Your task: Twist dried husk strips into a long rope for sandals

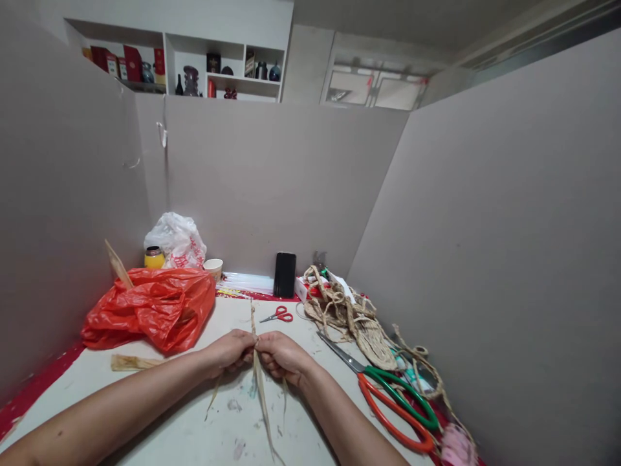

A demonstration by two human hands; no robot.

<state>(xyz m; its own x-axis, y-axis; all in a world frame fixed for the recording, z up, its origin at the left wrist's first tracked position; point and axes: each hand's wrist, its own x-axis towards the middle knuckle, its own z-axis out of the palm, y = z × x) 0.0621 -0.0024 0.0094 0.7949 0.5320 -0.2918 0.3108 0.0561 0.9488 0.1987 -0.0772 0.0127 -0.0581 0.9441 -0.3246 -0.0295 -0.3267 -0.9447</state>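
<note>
Dried straw strips pinched between left hand and right hand, both grips closed, crumpled red plastic bag bulging on white table, woven straw sandal nearby.

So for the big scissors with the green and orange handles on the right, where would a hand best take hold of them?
Probably by the handle loops of the big scissors. They lie flat, loops nearest the person, blades shut and pointing away toward the woven straw piece. The right hand could come from the near side, clear of the tips.

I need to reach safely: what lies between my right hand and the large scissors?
In the head view, only bare white table separates the right hand from the large scissors.
</note>
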